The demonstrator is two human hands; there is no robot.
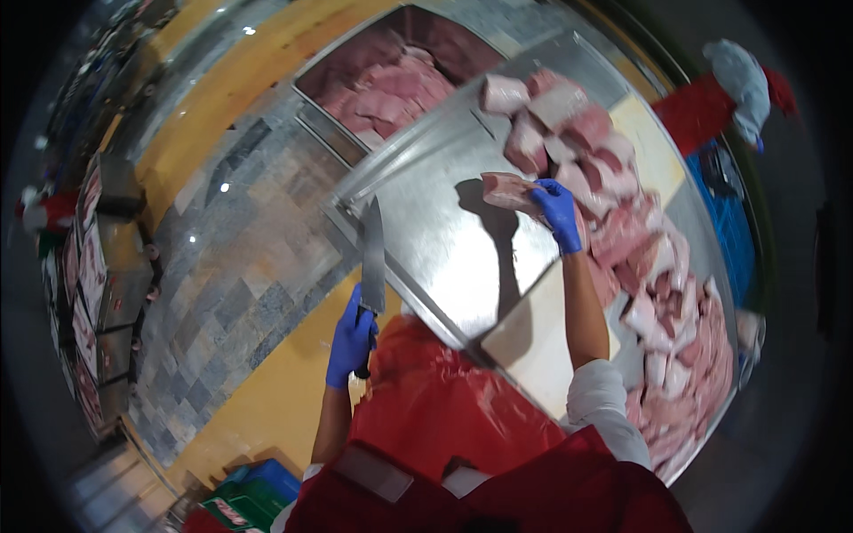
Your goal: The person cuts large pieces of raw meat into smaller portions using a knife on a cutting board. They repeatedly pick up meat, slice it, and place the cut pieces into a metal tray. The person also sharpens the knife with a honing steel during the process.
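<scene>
My left hand (pixel 352 342), in a blue glove, is closed round the dark handle of a large knife (pixel 372 258). The broad blade points away from me, just off the left edge of the steel table (pixel 426 222). Above the table my right hand (pixel 557 213), also gloved in blue, grips one end of a pale pink piece of meat (pixel 509 191). The piece is held off the surface and casts a shadow on the steel. Close by on the right lies a heap of meat chunks (pixel 586 133).
A white cutting board (pixel 538 329) lies on the table before me. Beyond the table's far left side stands a steel bin (pixel 315 115) of meat slices. More meat strips (pixel 693 391) are piled at the right. Across the table is another person in red (pixel 697 115). Meat-filled carts (pixel 120 284) line the left.
</scene>
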